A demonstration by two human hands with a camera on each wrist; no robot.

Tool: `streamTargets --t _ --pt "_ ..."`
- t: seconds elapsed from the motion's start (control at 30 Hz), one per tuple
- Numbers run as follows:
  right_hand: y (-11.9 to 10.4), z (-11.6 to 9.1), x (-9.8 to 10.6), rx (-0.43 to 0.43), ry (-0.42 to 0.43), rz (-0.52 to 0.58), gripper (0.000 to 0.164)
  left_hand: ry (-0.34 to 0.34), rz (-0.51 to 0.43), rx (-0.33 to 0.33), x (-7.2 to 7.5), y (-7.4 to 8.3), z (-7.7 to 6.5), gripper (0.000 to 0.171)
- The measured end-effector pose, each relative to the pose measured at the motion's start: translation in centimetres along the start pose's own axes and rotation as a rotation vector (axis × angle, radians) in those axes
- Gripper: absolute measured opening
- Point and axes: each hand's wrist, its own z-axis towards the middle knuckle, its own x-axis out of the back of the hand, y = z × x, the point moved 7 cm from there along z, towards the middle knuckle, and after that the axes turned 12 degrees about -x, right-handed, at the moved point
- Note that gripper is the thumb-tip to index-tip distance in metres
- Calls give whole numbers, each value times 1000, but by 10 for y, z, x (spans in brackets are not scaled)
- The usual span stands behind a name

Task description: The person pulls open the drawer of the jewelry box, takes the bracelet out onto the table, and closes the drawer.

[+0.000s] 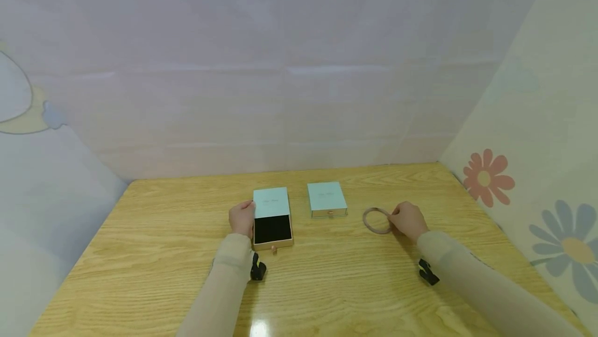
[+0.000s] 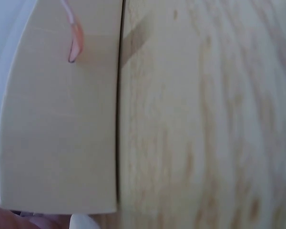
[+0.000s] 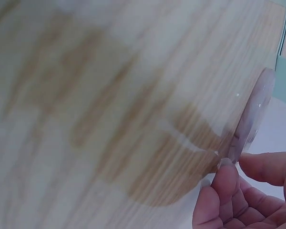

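Observation:
My right hand pinches a pinkish, glossy bangle at its right edge, between thumb and fingertips. In the right wrist view the bangle tilts up from the fingertips, just over the wood. My left hand grips the left side of a pale blue drawer box, thumb at its upper edge. Its drawer is pulled out toward me, showing a black lining with nothing on it. The left wrist view has the drawer's cream front with a pink ribbon tab; only bits of the left fingers show at the bottom.
A second pale blue drawer box, closed, stands between the first box and the bangle. The wooden table meets a pale wall at the back and a flower-patterned wall on the right.

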Motion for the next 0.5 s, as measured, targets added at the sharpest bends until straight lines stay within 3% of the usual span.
streamTargets --t 0.5 --pt "1 -6 3 -15 -37 103 21 -3 9 -1 5 4 -1 32"
